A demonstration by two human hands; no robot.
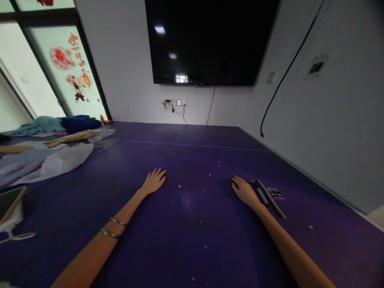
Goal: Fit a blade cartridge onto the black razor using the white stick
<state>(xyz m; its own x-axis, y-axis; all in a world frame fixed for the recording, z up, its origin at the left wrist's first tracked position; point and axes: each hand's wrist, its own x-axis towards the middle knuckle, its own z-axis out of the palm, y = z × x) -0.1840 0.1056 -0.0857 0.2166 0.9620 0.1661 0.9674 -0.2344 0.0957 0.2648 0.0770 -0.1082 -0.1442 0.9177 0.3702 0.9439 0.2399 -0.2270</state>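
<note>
My left hand rests palm down on the purple tabletop, fingers spread, holding nothing. Two bracelets circle that forearm. Farther right, my right hand also lies flat on the table with its fingers apart and nothing in it. Just beside its outer edge is a long, thin, slightly curved light rod. A shorter grey stick-like piece lies alongside, and a dark part at the far end seems to join them. I cannot make out its kind. Beyond it sits a small dark-patterned patch.
Plastic sheeting, folded cloths and a small orange object lie at the left. A device with a pale edge stands nearer. White specks dot the table. A black cable hangs by the right wall; a television is ahead.
</note>
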